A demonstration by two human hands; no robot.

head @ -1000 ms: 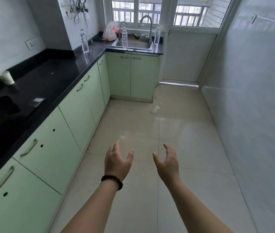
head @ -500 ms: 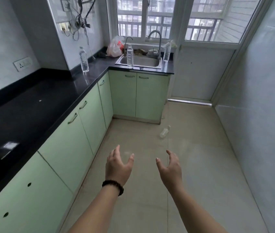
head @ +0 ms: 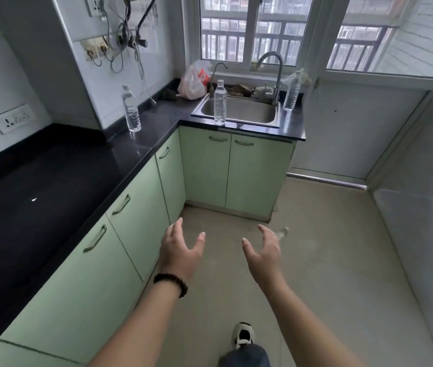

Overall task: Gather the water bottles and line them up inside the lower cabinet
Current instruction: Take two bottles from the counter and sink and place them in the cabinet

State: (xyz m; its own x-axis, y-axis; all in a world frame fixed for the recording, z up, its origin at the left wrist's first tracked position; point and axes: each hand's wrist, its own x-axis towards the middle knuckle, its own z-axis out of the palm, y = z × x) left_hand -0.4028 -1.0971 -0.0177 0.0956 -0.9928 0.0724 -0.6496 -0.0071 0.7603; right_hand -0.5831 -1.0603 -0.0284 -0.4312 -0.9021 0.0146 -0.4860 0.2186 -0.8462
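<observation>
My left hand and right hand float side by side in the lower middle of the frame, fingers spread and loosely bent, palms turned toward each other, holding nothing. I see one clear plastic water bottle upright on the black countertop in the upper left, a second clear bottle standing on the front rim of the steel sink at top centre, and a third just right of the tap. A fourth bottle lies on the beige floor, half hidden behind my right fingers. The pale green lower cabinet doors are closed
</observation>
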